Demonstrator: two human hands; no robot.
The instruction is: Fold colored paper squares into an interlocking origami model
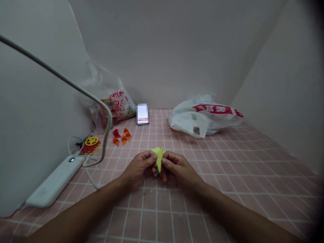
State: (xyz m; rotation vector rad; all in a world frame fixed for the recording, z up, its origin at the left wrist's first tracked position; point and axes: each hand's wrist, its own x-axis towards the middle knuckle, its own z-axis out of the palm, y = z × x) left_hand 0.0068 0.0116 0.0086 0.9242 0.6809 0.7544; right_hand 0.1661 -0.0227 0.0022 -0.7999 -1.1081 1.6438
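Two hands, left hand (138, 168) and right hand (177, 167), pinch a folded yellow paper (159, 156). Fingertips clamp its edges above the pink tiled table (227, 168).

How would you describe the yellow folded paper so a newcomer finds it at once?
Start at the pink checked tabletop and look to its middle, where the left hand and right hand meet. Pinched between them is the yellow folded paper, the only yellow piece held; the orange folded pieces lie loose farther left.
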